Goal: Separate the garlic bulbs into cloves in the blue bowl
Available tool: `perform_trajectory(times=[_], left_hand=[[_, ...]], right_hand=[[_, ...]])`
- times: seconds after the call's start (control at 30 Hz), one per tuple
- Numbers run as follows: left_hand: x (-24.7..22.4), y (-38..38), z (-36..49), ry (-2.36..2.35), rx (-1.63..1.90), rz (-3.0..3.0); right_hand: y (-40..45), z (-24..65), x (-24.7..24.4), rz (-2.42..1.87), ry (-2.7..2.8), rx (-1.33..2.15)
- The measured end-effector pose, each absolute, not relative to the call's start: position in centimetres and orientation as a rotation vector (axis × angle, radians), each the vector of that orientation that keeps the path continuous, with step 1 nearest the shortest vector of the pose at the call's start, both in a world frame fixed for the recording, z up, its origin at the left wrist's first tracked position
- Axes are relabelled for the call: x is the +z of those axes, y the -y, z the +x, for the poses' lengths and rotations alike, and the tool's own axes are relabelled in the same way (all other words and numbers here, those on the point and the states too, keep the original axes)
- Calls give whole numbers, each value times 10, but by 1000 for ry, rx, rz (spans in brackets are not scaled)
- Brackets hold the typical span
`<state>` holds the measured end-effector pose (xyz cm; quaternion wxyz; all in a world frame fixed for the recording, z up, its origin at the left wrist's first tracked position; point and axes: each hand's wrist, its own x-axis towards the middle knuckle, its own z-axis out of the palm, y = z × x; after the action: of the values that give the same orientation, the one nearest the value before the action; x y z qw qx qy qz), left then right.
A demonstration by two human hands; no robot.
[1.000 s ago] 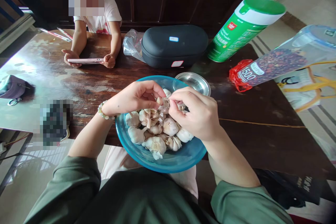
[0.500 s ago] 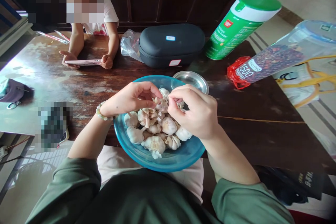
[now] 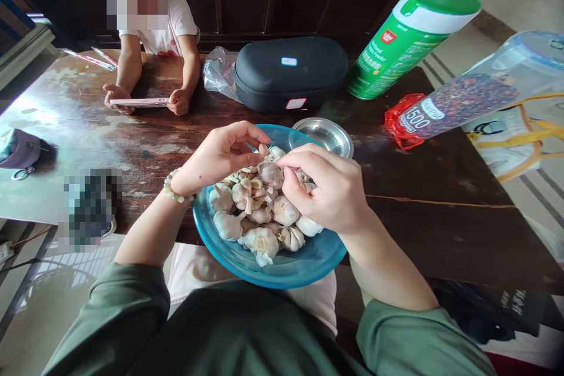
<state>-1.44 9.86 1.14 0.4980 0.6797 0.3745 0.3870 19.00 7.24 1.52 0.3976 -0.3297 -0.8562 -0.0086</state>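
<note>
A blue bowl (image 3: 273, 273) at the table's front edge holds several whole garlic bulbs (image 3: 261, 242) and some loose papery bits. Over its back left part, my left hand (image 3: 227, 155) pinches a small garlic clove (image 3: 263, 149) between thumb and fingertips. My right hand (image 3: 324, 185) is just right of it, above the bowl's right side, with thumb and forefinger pressed together; what sits between them is too small to make out. Behind the bowl stands a shallow metal dish (image 3: 326, 134), partly hidden by my right hand.
Along the back are a black case (image 3: 291, 73), a plastic bag (image 3: 219, 73), a green canister (image 3: 409, 41) and a clear container (image 3: 471, 97) in red plastic. Across the table, a person's hands hold a phone (image 3: 140, 102). A small pouch (image 3: 20, 150) lies far left.
My left hand has risen slightly with the clove and sits a little apart from my right hand. The view has shifted slightly.
</note>
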Motion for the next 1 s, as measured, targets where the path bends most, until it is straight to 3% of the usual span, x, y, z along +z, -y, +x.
perform_trajectory(times=[1.0], left_hand=[[12,-98,-15,-859,920,1625]], right_hand=[[-73,189,15,-860,2177,-6]])
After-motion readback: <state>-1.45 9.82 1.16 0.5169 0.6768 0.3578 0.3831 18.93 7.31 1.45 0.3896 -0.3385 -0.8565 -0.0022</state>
